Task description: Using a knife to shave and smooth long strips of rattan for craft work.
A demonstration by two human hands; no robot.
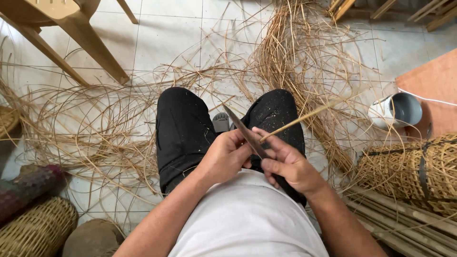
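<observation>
White tiled floor strewn with loose straw-coloured cane strands; tan wooden chair legs upper left, daylight.

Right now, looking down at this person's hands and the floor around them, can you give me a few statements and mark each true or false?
1. The left hand grips a knife with its blade pointing away from the body. True.
2. The right hand holds a thick rope. False: it holds a thin pale cane strip that meets the blade.
3. Loose cane strands lie spread over the tiled floor. True.
4. The white cup stands upright. False: it lies on its side, its opening facing the camera.
5. A woven basket lies at the person's right. True.
6. The person wears white trousers. False: the trousers are black; the shirt is white.
</observation>
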